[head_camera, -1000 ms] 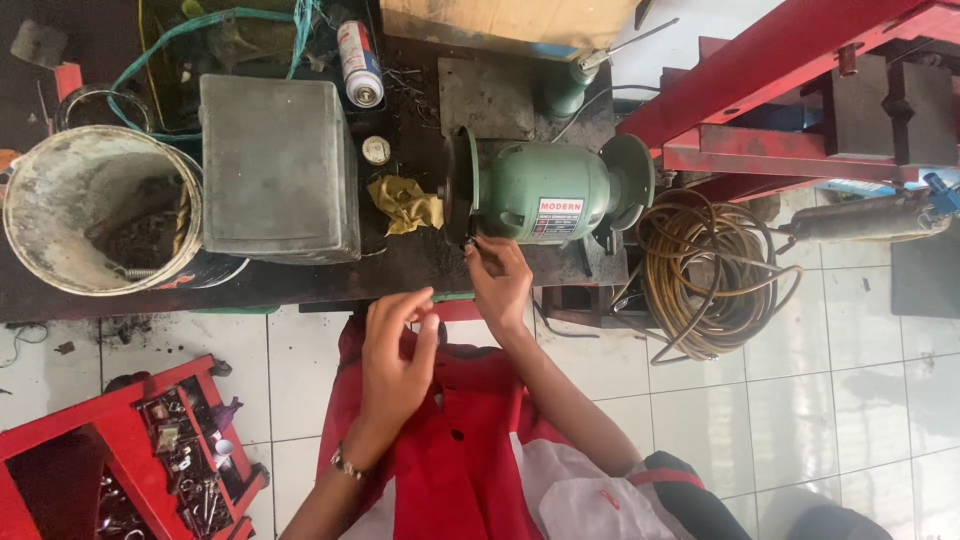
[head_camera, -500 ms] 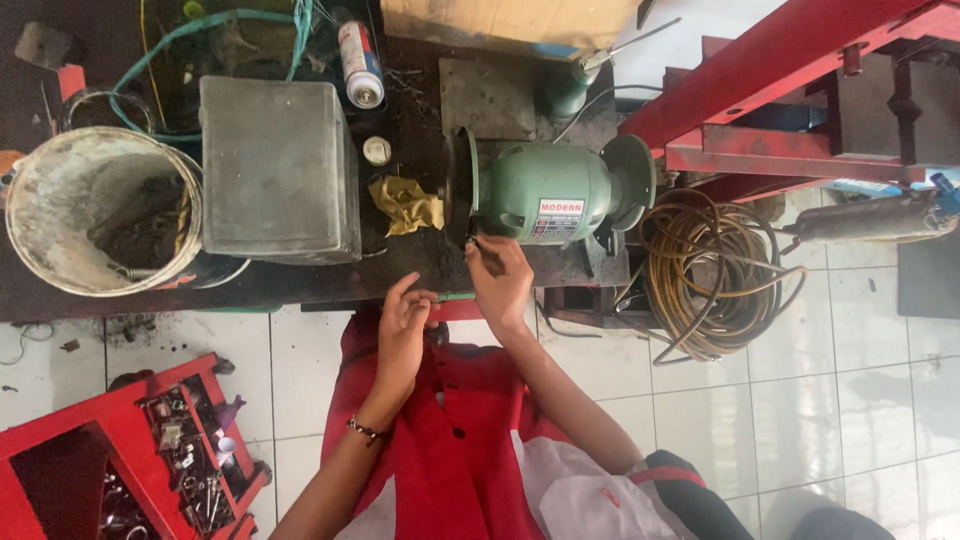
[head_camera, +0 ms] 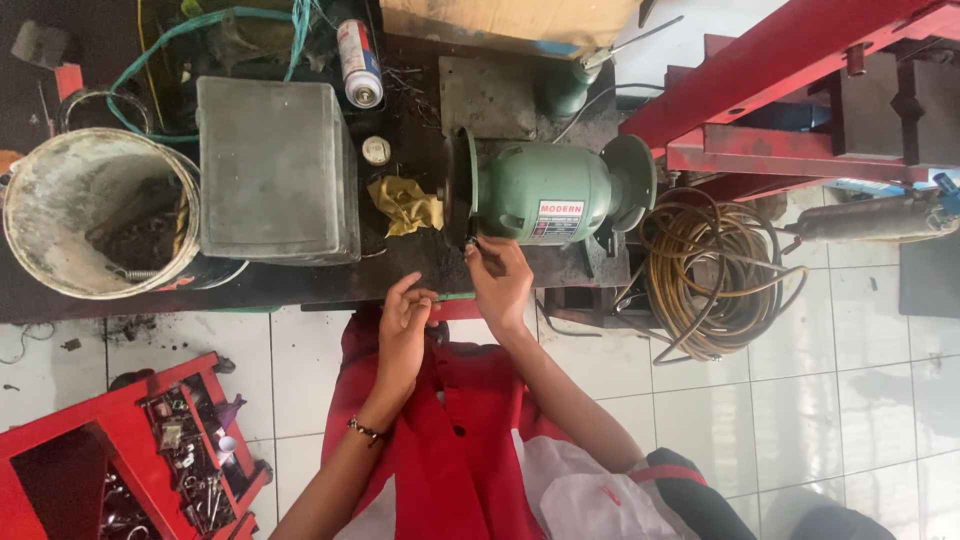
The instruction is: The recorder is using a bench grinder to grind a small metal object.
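Working at the near edge of the counter point(head_camera: 300, 285), you have both hands just in front of the green bench grinder point(head_camera: 545, 195). Your left hand point(head_camera: 403, 335) hovers over that edge, fingers loosely curled and half open, with nothing visible in them. Your right hand point(head_camera: 500, 280) is further forward, thumb and forefinger pinched together right at the lower rim of the dark grinding wheel point(head_camera: 460, 190); something small may be in the pinch, but it is too tiny to make out.

By the look of it, you are presenting or adjusting a small part at the wheel, so the step in hand seems to be the approach to it. The next move calls for a steady, fine grip and for keeping your fingertips clear of the wheel face.

Left of the wheel a yellow rag point(head_camera: 405, 205) lies crumpled on the counter, touching nothing of yours. Beyond it stands a grey metal box point(head_camera: 275, 170), and at the left end a dirty bucket point(head_camera: 95, 210). Toward the far edge a spray can point(head_camera: 358, 62) lies tilted. A coil of hose point(head_camera: 715, 270) sits on the floor to the right.
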